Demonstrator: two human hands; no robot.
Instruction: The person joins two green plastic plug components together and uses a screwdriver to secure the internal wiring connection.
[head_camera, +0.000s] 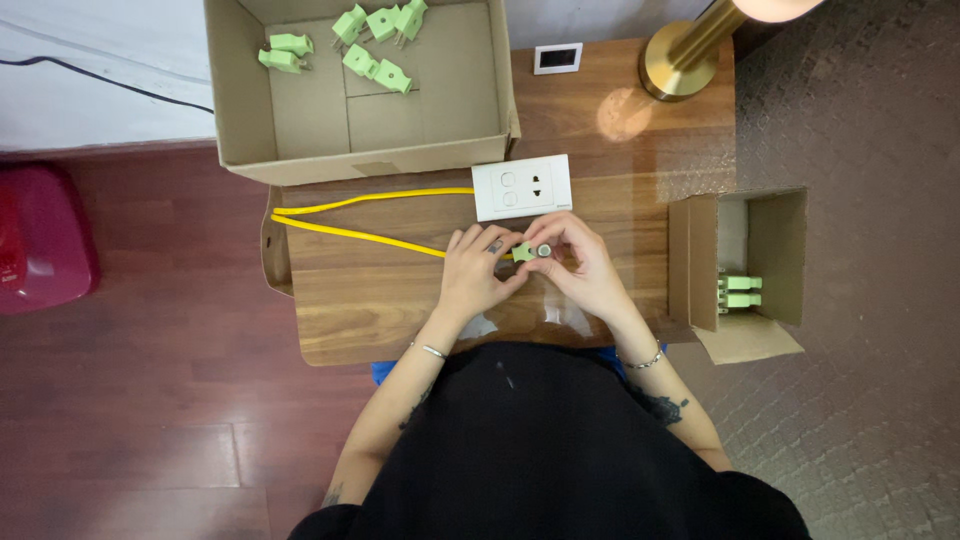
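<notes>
Hidden: the part of the green plug (523, 252) under my fingertips; only its top shows. How the yellow cable (360, 232) meets the plug I cannot make out.
Cut off: the brass lamp base (677, 62) far right, its stem running out of the top edge; the red tub (40, 240) at the left edge.
Left hand (474, 270): fingers curled in, tips pinching the plug from its left side.
Right hand (584, 264): fingers bent, thumb and forefinger pinching a small grey round piece (545, 251) at the plug's right end; what the piece is, too small to tell.
Plug place: mid table, between my hands, just near of the white socket plate (521, 187).
Cable: runs left from the plug, loops at the table's left edge, comes back toward the plate.
Surface: small wooden table (390, 310), warm brown grain, a glare spot far right.
Room: dark red-brown plank floor left, grey patterned carpet right, pale wall far left with a black cord along it.
Big box (360, 150): open brown carton, far left on the table, loose green plugs (375, 45) scattered at its far end.
Small box (745, 270): open brown carton off the table's right edge, two green plugs inside.
Small white square (558, 58): flat, dark centre, far on the table beside the big box.
</notes>
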